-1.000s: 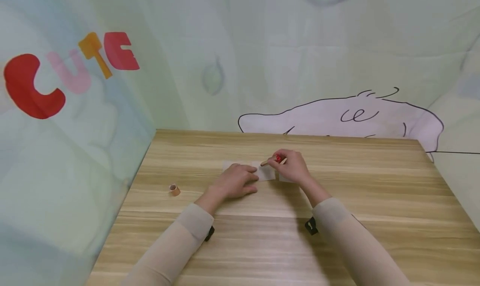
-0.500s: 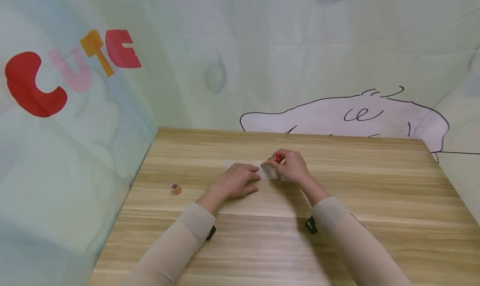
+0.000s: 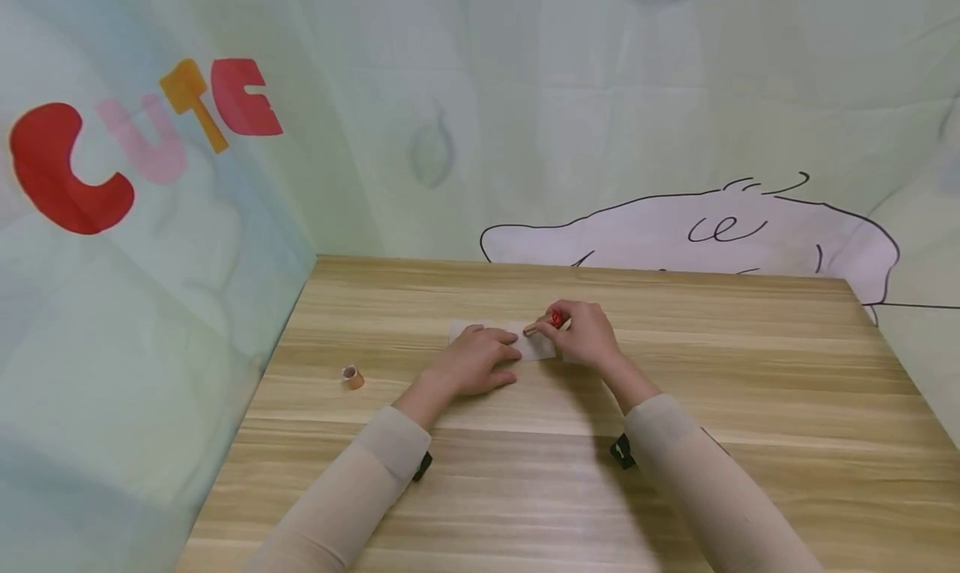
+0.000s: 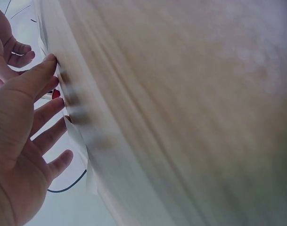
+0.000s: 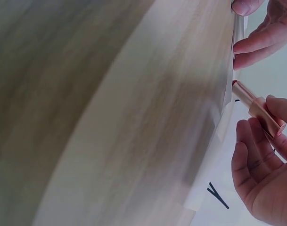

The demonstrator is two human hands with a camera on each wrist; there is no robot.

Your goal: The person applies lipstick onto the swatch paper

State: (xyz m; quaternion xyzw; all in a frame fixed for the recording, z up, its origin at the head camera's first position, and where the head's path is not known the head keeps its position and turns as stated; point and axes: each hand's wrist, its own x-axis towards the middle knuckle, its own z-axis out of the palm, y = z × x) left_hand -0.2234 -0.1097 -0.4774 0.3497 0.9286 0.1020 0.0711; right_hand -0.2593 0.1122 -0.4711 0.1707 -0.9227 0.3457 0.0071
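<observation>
My right hand (image 3: 588,333) pinches a lipstick (image 5: 262,114) with a shiny rose-gold tube. Its red tip meets a thin white sheet of paper (image 3: 537,347) on the table in the right wrist view. On the left part of that sheet my left hand (image 3: 474,361) lies palm down, fingers spread and pressing the paper flat. The left wrist view shows these fingertips along the paper's edge. A second bit of white paper (image 3: 572,359) shows beneath my right hand, mostly covered by it. Away to the left, a small rose-gold cap (image 3: 352,378) stands on the table.
The wood-grain table (image 3: 480,481) reaches back to a printed cloth backdrop (image 3: 600,123). Another cloth wall with big coloured letters (image 3: 243,98) rises along the left edge. Dark wrist devices (image 3: 622,451) sit under both sleeves, close above the table.
The lipstick in my right hand shifts very slightly over the paper and tilts a little. My left hand stays in place on the sheet. The head view turns slightly.
</observation>
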